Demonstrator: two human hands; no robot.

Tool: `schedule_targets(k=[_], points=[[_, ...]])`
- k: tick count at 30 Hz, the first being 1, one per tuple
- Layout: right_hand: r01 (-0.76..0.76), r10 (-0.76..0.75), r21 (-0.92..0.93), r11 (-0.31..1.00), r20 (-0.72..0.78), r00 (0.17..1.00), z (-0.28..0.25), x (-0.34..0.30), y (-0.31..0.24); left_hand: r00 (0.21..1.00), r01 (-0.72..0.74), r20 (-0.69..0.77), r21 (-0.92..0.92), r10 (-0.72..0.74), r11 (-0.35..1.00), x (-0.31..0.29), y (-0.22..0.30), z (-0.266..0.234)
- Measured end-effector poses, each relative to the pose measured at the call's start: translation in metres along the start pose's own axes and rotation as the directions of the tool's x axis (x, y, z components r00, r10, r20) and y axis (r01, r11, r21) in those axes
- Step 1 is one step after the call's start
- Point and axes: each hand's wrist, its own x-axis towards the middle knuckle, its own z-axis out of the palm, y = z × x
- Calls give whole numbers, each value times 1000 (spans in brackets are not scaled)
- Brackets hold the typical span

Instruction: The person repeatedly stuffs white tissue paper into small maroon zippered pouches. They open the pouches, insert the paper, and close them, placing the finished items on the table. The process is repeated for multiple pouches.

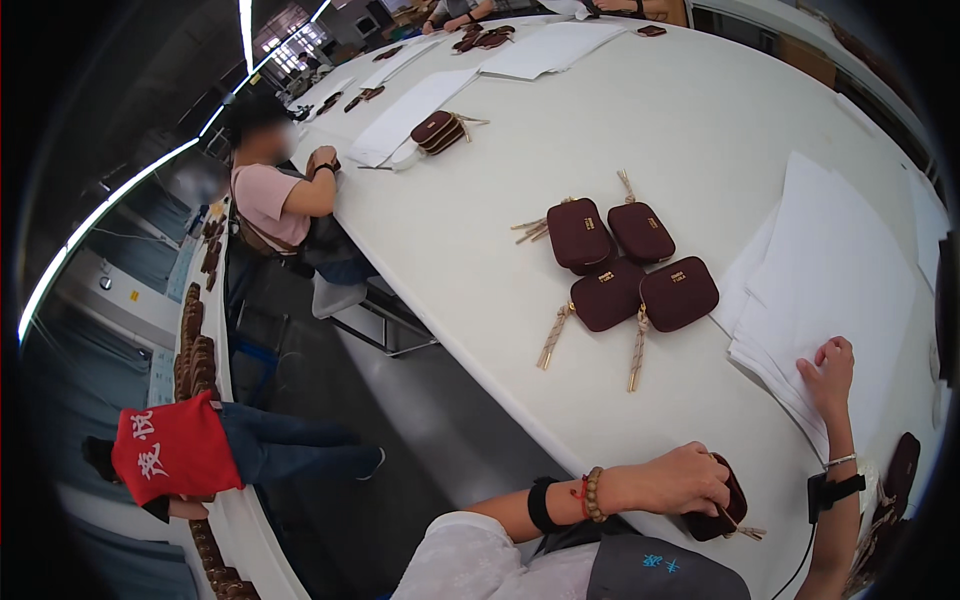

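Observation:
My left hand (682, 482) grips a small dark burgundy zip pouch (733, 497) at the table's near edge. The fingers cover part of it, and a braided zipper pull sticks out at its right end. My right hand (830, 376) hangs over a stack of white paper sheets (850, 250), thumb and fingers apart and lightly curled, with nothing visible in them. Beyond my hands, several matching pouches lie grouped together, among them a front right pouch (680, 294) and a back left pouch (580, 235), their braided pulls spread on the table.
More burgundy pouches (903, 470) lie at the right edge beside clear plastic. Farther along the white table (470, 270) sit a pouch stack (437, 130) and paper sheets. A seated person in pink (270, 205) works at the left edge; a person in red (175, 445) stands by a side bench.

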Motion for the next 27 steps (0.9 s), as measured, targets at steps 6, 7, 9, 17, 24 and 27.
schedule_targets(k=[6,7,9,17,24,27], points=[[-8,13,104,995,-40,999,4,3,13,1000,10,15,-34,-9,999,4,4,-1],[7,-1,108,994,-54,999,5,3,14,999,20,26,-41,-19,999,4,3,0],[58,-49,84,995,-102,994,8,4,20,998,33,47,-56,-30,998,3,3,2],[60,-33,171,983,-159,987,16,22,61,998,25,68,-197,-11,980,1,5,5],[-122,234,645,754,-91,968,-53,5,9,1000,7,-24,-335,-16,942,-4,1,11],[-137,140,599,789,41,989,-67,-23,7,1000,-13,-18,-346,7,938,4,0,14]])
